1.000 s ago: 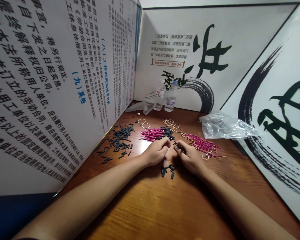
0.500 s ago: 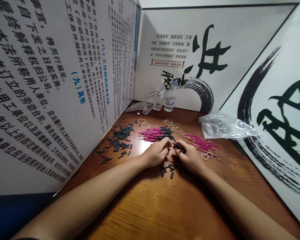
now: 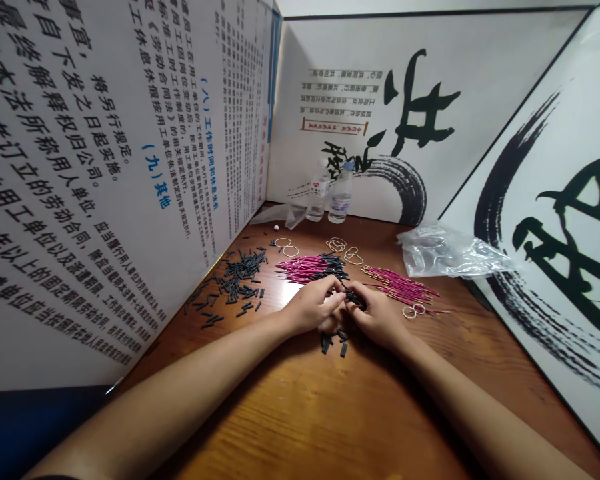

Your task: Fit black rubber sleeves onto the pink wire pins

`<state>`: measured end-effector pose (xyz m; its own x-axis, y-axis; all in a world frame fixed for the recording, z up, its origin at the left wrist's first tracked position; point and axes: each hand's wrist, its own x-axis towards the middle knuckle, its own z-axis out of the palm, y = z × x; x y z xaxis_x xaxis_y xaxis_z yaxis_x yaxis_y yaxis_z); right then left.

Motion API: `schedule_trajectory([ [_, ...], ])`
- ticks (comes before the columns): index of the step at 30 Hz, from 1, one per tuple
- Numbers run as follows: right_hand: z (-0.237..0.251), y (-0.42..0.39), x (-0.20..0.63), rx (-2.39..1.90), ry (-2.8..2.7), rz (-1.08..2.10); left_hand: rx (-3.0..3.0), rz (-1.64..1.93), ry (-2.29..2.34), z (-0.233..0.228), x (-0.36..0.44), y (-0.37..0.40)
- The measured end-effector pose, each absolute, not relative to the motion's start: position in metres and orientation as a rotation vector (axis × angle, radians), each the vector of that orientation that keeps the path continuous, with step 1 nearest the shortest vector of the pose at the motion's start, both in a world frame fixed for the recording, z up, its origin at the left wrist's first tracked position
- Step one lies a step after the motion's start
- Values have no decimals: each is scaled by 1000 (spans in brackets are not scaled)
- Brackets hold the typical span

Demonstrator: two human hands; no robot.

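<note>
Two water bottles (image 3: 333, 193), contents unclear, and a crumpled clear plastic bag (image 3: 445, 252) sit at the back of the wooden table (image 3: 300, 413), walled by printed boards (image 3: 105, 167). Left hand (image 3: 313, 308) and right hand (image 3: 377, 317) meet mid-table, fingers pinching a small bunch of black tubes (image 3: 354, 298); more black tubes (image 3: 235, 280) and pink wires (image 3: 310, 268) lie nearby.

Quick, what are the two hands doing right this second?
Left hand: fingers pinched shut at the small black pieces; what it grips cannot be told.
Right hand: closed on a bunch of small black tube pieces.
</note>
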<state>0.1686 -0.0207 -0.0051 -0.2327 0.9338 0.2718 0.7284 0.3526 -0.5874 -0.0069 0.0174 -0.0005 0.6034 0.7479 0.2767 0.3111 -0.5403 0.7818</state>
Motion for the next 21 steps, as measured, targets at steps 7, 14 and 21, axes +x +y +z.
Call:
schedule_trajectory([
  [7,-7,-21,169,-1442,-2044,424,2083,831,829,-3,-7,19],
  [14,-3,-22,168,-1392,-2043,406,2038,914,806,-9,-6,23],
  [21,-4,-22,168,-1353,-2038,433,2013,901,848,-7,-7,23],
])
